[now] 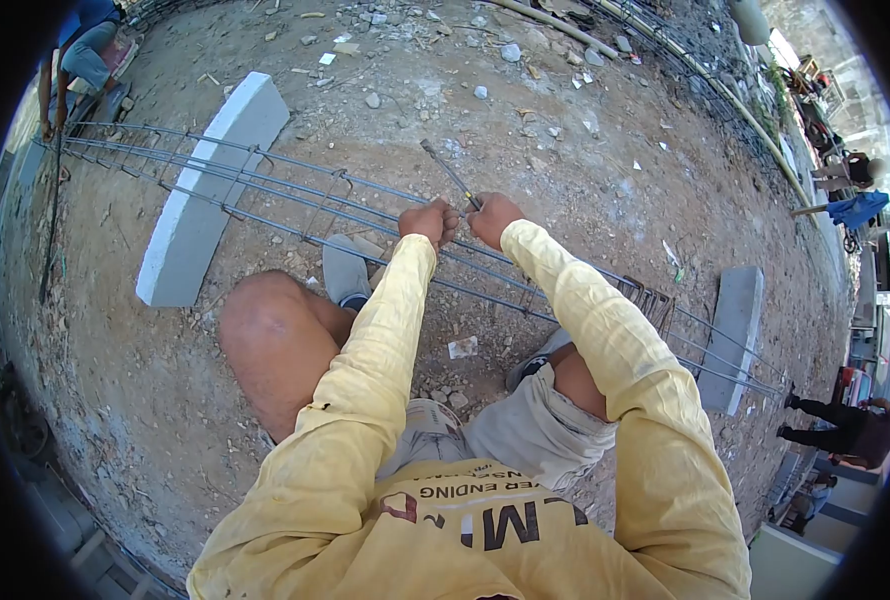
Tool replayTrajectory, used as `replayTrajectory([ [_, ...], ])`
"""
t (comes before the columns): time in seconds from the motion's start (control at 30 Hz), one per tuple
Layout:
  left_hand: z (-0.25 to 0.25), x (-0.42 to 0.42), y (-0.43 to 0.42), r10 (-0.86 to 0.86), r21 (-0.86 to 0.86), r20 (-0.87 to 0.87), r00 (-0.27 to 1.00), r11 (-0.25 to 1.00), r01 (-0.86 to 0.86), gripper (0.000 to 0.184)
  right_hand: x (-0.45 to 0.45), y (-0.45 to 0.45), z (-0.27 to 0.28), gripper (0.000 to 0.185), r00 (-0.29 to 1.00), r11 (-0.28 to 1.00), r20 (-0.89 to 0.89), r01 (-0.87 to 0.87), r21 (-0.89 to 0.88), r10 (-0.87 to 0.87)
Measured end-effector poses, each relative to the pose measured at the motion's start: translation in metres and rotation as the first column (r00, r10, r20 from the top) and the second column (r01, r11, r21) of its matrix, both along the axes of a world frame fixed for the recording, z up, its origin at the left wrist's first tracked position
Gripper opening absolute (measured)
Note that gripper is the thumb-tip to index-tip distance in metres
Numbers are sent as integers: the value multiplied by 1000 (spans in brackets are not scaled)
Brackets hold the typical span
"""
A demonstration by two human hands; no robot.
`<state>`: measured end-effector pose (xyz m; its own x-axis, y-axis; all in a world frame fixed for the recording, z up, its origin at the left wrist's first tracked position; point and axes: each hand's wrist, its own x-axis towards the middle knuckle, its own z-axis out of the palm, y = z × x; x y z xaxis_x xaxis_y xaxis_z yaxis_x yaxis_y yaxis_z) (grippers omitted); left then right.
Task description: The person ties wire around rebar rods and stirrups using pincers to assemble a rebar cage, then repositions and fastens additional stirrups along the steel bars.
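Note:
A long cage of thin steel rebar point(310, 239) stretches across in front of me, with square stirrups around its bars. My left hand point(428, 222) is closed at the upper bars, its fingers curled; what they pinch is hidden. Close beside it, my right hand point(495, 220) grips a slim metal hand tool point(450, 172), whose long dark end points up and left, away from me. The tool's exact kind is unclear. Several stirrups point(650, 300) sit bunched on the bars right of my right forearm.
Two concrete blocks, a long one point(190, 225) at left and a shorter one point(733, 335) at right, lie under the cage. A crouching person point(90, 60) is at the cage's far left end. Other people point(845, 430) are at right. Stones litter the dirt ground.

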<state>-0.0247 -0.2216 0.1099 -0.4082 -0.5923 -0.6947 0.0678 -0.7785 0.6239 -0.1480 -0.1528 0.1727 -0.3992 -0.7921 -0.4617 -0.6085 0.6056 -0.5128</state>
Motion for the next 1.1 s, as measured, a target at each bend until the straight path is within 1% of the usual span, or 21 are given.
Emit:
replayTrajectory([
  [0.1, 7, 0, 3, 0, -4, 13, 1000, 1000, 0, 20, -4, 2, 4, 29, 999, 999, -10, 51, 13, -51],
  [0.17, 15, -1, 4, -22, -21, 24, 999, 1000, 22, 21, -8, 2, 6, 30, 998, 998, -18, 53, 18, -52],
  [0.27, 12, -5, 2, -40, -40, 67, 997, 998, 43, 22, -14, 2, 6, 31, 999, 999, -31, 44, 23, -43],
  [0.4, 10, -6, 4, -19, -54, 55, 998, 998, 22, 24, -16, -3, 7, 32, 998, 999, -48, 30, 32, -28],
  [0.5, 11, -7, 3, -4, -55, 93, 996, 998, 9, 26, -13, -7, 13, 33, 990, 999, -136, 33, -10, -34],
  [0.67, 4, -7, 0, 10, -86, 168, 986, 996, 4, 28, -11, -14, 18, 32, 992, 998, -124, 30, -49, -36],
  [0.77, -15, -9, -3, -4, -122, 190, 982, 992, 27, 41, -10, -14, 20, 32, 991, 998, -133, 10, -57, -18],
  [0.87, -17, -10, -3, -20, -173, 246, 969, 983, 64, 42, -7, -14, 26, 31, 990, 999, -138, -3, -46, -3],
  [1.0, -8, -12, -3, -42, -179, 325, 945, 978, 105, 39, -7, -11, 29, 30, 990, 999, -139, -31, -22, 27],
  [1.1, 1, -15, -5, -51, -172, 410, 911, 976, 132, 38, -6, -11, 28, 29, 993, 999, -114, -4, -34, 0],
])
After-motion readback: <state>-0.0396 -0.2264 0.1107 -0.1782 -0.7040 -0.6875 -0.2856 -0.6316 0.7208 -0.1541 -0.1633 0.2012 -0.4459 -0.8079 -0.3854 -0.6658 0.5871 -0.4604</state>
